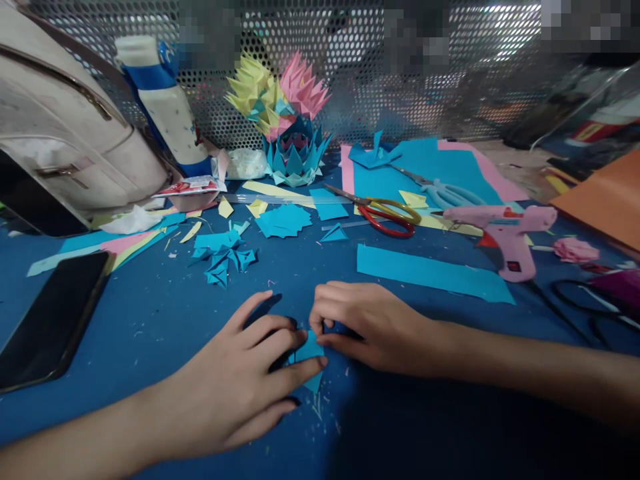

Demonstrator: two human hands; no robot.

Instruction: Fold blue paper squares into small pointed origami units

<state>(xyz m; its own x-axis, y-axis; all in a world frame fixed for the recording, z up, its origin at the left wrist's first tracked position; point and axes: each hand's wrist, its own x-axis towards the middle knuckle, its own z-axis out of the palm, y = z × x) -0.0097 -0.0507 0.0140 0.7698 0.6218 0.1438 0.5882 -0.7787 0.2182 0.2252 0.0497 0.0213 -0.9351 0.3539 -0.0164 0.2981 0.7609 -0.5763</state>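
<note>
Here: blue tabletop (150, 313); perforated metal panel (210, 100) behind paper flowers (283, 123).
Well before the flowers, small blue paper (311, 349): left hand (255, 373) spread over it; right hand (367, 320) loosely curled at its edge, grip unclear.

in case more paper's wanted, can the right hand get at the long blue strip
Probably yes: the long blue strip lies beyond the right hand, nothing visible between, though that hand is at the small blue paper.

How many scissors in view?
2. One red-and-yellow-handled pair lies left of the pink glue gun; a light-blue-handled pair lies just behind the gun's nozzle, over the large blue sheet. Others may be hidden in the clutter.
</note>
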